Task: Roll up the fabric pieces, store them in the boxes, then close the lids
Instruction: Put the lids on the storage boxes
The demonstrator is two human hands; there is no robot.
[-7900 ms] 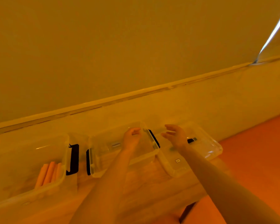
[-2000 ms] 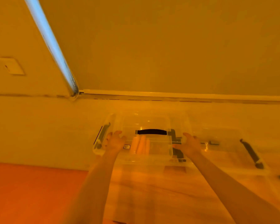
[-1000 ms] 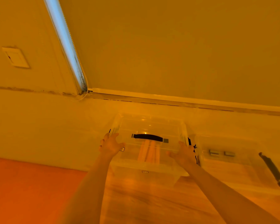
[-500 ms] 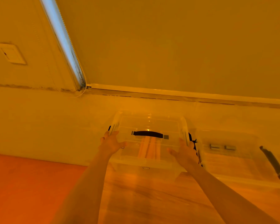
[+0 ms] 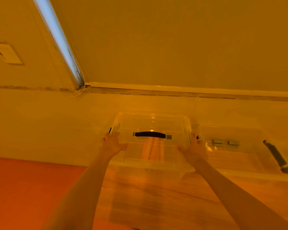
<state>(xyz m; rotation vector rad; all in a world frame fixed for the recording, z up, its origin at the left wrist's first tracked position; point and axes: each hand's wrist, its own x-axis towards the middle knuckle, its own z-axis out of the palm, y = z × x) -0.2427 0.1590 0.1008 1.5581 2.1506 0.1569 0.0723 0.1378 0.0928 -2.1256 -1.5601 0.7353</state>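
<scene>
A clear plastic box (image 5: 150, 173) stands on the wooden table at the centre, with its clear lid (image 5: 151, 123) lying on top. The lid carries a black handle (image 5: 150, 134). Through the plastic I see several rolled fabric pieces (image 5: 152, 151) inside. My left hand (image 5: 111, 144) rests on the lid's left edge by the side latch, fingers spread and fairly straight. My right hand (image 5: 192, 149) presses on the lid's right edge the same way, its fingertips by the right latch.
A second clear box (image 5: 236, 156) sits just to the right, with a black handle (image 5: 276, 156) at its far right end. Behind the boxes runs a pale wall with a ledge (image 5: 173, 89). The orange floor (image 5: 23, 188) lies left of the table (image 5: 156, 200).
The view swung from the right-hand boxes to this left one. Over the last second both hands stayed on the lid's side edges and barely shifted.
</scene>
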